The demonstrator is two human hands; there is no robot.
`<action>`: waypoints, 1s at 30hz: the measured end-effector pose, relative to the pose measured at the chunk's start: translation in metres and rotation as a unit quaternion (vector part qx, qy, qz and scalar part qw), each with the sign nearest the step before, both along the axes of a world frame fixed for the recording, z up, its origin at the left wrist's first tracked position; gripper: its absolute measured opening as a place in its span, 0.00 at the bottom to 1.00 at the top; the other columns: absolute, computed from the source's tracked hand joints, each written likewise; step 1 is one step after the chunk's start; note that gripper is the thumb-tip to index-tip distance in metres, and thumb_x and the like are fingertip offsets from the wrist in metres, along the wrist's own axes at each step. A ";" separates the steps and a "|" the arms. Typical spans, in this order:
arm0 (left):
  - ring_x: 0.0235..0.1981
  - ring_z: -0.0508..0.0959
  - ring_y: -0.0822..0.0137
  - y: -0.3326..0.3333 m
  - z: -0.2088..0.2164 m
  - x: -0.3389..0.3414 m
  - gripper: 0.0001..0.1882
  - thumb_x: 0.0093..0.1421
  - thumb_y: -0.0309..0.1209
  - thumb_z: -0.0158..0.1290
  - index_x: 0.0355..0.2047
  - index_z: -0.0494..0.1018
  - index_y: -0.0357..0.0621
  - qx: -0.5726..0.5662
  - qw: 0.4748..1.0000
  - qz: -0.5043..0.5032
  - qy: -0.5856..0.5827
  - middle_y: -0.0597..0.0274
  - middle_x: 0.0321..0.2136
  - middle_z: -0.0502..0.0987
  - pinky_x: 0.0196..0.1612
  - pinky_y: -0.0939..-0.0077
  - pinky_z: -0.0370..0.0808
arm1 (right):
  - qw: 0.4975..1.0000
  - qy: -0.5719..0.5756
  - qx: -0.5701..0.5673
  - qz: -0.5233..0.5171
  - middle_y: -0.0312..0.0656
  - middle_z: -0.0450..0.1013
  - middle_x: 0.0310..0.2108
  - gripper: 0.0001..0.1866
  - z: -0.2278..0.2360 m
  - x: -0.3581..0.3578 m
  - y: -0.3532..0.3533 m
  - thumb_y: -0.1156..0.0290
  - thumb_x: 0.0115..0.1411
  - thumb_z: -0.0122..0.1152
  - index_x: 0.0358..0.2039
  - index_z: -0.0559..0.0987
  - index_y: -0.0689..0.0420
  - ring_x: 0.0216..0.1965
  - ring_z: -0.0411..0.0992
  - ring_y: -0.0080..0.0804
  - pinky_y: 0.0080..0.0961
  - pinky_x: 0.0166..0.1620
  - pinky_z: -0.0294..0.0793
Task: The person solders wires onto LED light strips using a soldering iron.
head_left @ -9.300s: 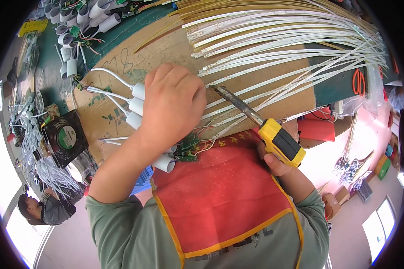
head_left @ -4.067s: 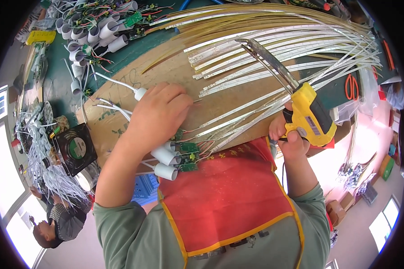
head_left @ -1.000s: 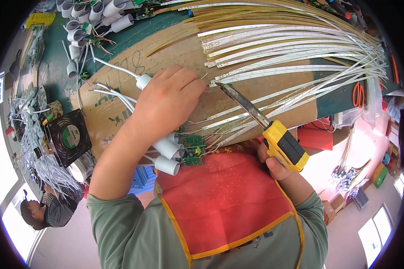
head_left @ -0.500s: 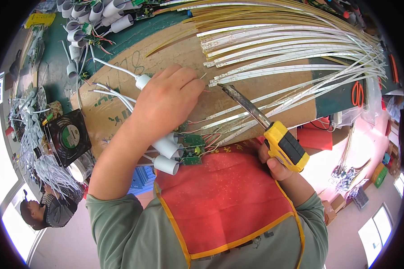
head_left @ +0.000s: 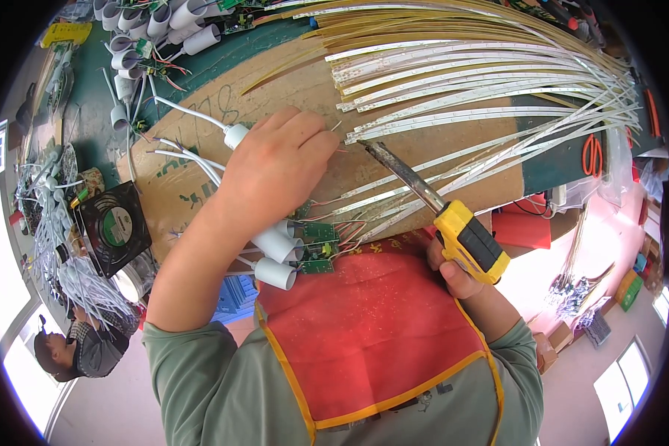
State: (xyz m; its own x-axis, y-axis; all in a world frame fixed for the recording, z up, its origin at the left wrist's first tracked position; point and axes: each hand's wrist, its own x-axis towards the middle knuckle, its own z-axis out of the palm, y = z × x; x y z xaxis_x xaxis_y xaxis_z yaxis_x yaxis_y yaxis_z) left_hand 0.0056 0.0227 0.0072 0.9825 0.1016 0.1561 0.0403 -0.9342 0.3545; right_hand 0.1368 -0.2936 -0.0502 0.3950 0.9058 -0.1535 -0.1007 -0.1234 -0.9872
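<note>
My left hand [head_left: 275,163] is closed around a white plastic tube housing [head_left: 236,136] with a white cable coming out of its back end. Thin wires poke out past my fingertips, and the rest of the housing is hidden under the palm. In my right hand [head_left: 459,278] is a yellow and black soldering gun [head_left: 477,241], gripped from below. Its dark tip points up and left, right by the end of a white LED strip [head_left: 394,126] and close to the wires. Below my left hand lie more white housings [head_left: 276,273] with green circuit boards [head_left: 318,249] wired to strips.
A cardboard sheet [head_left: 201,104] covers part of the green table. Many LED strips fan out to the right. A black fan [head_left: 117,229] stands at left beside bundled white cables [head_left: 97,286]. More housings [head_left: 201,39] are piled far left. Another person [head_left: 89,349] sits at lower left.
The soldering gun has shifted very slightly to the left, its tip now nearer the strip end. My left hand has stayed in place.
</note>
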 end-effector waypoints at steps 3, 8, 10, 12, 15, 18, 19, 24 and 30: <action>0.38 0.76 0.55 0.000 -0.001 0.000 0.12 0.49 0.23 0.58 0.36 0.75 0.44 0.000 1.000 -0.001 0.000 0.60 0.36 0.74 0.41 0.64 0.75 | 1.000 0.027 -0.001 -0.014 0.37 0.71 0.25 0.16 0.000 -0.002 -0.001 0.59 0.61 0.64 0.37 0.76 0.60 0.26 0.70 0.32 0.27 0.33 0.69; 0.38 0.76 0.56 0.000 -0.001 0.001 0.12 0.49 0.23 0.58 0.36 0.75 0.44 0.002 1.000 -0.001 0.002 0.60 0.36 0.74 0.41 0.65 0.75 | 1.000 0.017 -0.005 -0.008 0.37 0.70 0.26 0.16 -0.003 -0.003 -0.003 0.59 0.61 0.65 0.36 0.75 0.60 0.27 0.70 0.31 0.25 0.33 0.69; 0.38 0.76 0.56 0.000 -0.002 0.001 0.12 0.49 0.23 0.58 0.36 0.75 0.44 0.000 1.000 -0.001 -0.002 0.60 0.36 0.74 0.41 0.65 0.75 | 1.000 0.021 -0.006 -0.010 0.37 0.70 0.26 0.16 -0.003 -0.003 -0.003 0.60 0.61 0.65 0.36 0.75 0.60 0.27 0.70 0.30 0.25 0.33 0.69; 0.38 0.76 0.56 0.000 -0.001 0.001 0.12 0.49 0.23 0.58 0.36 0.75 0.44 0.001 1.000 0.000 -0.001 0.60 0.36 0.74 0.41 0.65 0.75 | 0.999 0.032 -0.012 -0.012 0.37 0.70 0.26 0.16 -0.002 -0.003 -0.003 0.60 0.60 0.65 0.36 0.75 0.60 0.27 0.70 0.30 0.25 0.34 0.69; 0.38 0.75 0.56 0.000 0.000 0.000 0.12 0.49 0.23 0.58 0.36 0.75 0.44 0.004 1.000 0.002 0.002 0.60 0.36 0.74 0.41 0.65 0.75 | 0.999 0.050 -0.004 -0.013 0.37 0.70 0.26 0.16 -0.002 -0.003 -0.001 0.60 0.60 0.65 0.36 0.74 0.60 0.27 0.69 0.29 0.25 0.34 0.69; 0.38 0.75 0.55 -0.001 0.000 0.000 0.13 0.48 0.23 0.58 0.36 0.75 0.44 0.005 1.000 0.004 0.005 0.60 0.36 0.74 0.41 0.65 0.75 | 0.998 0.058 0.001 -0.024 0.37 0.70 0.26 0.16 -0.001 -0.004 -0.001 0.60 0.60 0.66 0.36 0.74 0.60 0.27 0.69 0.29 0.24 0.33 0.69; 0.38 0.75 0.55 -0.001 0.000 0.000 0.13 0.48 0.23 0.58 0.36 0.75 0.44 0.005 1.000 0.005 0.006 0.60 0.36 0.74 0.41 0.65 0.75 | 0.998 0.058 0.001 -0.024 0.37 0.70 0.26 0.16 -0.002 -0.004 -0.001 0.60 0.60 0.66 0.36 0.74 0.60 0.27 0.69 0.29 0.24 0.33 0.69; 0.38 0.76 0.55 -0.002 0.000 0.001 0.11 0.50 0.24 0.59 0.36 0.76 0.45 -0.017 1.000 0.023 -0.011 0.60 0.35 0.75 0.40 0.64 0.75 | 0.999 0.039 0.001 -0.016 0.37 0.70 0.25 0.16 -0.005 -0.004 -0.003 0.60 0.60 0.66 0.34 0.74 0.60 0.26 0.69 0.29 0.24 0.33 0.68; 0.37 0.77 0.55 0.000 -0.002 -0.001 0.07 0.53 0.25 0.59 0.34 0.77 0.46 -0.030 0.999 0.030 -0.027 0.61 0.34 0.77 0.39 0.64 0.76 | 0.999 0.038 0.002 -0.015 0.37 0.70 0.26 0.15 -0.002 -0.004 -0.002 0.60 0.60 0.65 0.33 0.74 0.60 0.26 0.69 0.30 0.25 0.33 0.68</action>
State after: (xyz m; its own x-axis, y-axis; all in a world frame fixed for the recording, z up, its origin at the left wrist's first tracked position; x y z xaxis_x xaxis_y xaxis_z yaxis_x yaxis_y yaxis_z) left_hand 0.0044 0.0223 0.0048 0.9646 0.1716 0.2005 0.0755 -0.9073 0.4137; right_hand 0.1333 -0.2951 -0.0523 0.4095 0.8940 -0.1817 -0.1797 -0.1162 -0.9768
